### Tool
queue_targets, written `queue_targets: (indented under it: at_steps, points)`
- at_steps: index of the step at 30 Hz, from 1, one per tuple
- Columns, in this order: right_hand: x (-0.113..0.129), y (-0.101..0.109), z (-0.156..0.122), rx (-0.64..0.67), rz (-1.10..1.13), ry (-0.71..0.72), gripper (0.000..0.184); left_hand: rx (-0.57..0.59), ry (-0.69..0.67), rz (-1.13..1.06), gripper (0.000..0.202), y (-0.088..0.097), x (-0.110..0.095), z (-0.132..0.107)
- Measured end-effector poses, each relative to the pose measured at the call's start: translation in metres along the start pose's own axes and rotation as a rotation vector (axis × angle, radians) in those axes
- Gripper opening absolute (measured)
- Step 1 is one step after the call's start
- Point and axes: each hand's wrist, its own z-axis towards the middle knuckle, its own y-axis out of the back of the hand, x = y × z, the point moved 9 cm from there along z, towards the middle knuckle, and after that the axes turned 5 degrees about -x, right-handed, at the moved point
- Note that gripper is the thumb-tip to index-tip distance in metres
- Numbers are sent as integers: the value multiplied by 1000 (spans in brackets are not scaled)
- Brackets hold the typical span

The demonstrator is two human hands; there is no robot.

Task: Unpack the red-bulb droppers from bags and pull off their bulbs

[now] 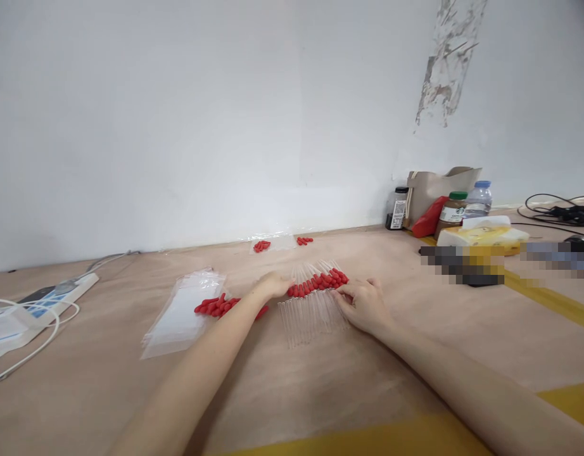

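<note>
A fanned row of thin clear droppers with red bulbs (315,283) lies in front of me, between my two hands. Clear tubes (311,320) stretch toward me below the bulbs, and more tubes point away above them. My left hand (274,286) touches the left end of the row; its fingertips are partly hidden, so I cannot tell how they close. At the right end, my right hand (365,305) has thumb and index finger pinched at the outermost droppers. Beside my left forearm is a loose pile of red bulbs (216,306), partly covered by the arm.
Clear plastic bags (175,316) lie stacked at left, near a white power strip (45,310) with cables. Farther back are a bag with red bulbs (262,246) and a small red group (304,240). Bottles (452,215), a beige bag (429,193) and a tissue pack (484,237) stand right.
</note>
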Motion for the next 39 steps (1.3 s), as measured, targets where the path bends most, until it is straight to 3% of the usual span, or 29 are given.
queue_targets:
  at_steps: [3,7,12,14,19,24,28,39]
  points:
    - [3,2,0,-21,3,20,27,74,45,-33,30,-8,-1,8]
    - [4,3,-1,-46,11,36,26,22,10,-46,27,16,-3,-2]
    - [3,10,-1,-142,101,4,21,-197,-174,-52,17,59,6,-51]
    - [8,12,-2,-148,198,15,24,-294,-370,-85,16,66,4,-80]
    - [41,18,-9,-92,267,217,35,-453,-651,-101,18,55,7,-129]
    - [75,12,-23,-36,154,449,30,-547,-778,-136,15,42,-5,-147]
    - [88,4,-31,-45,155,539,22,-540,-817,-166,13,39,-12,-151]
    - [96,0,-39,15,171,601,20,-449,-878,-61,14,35,-15,-156]
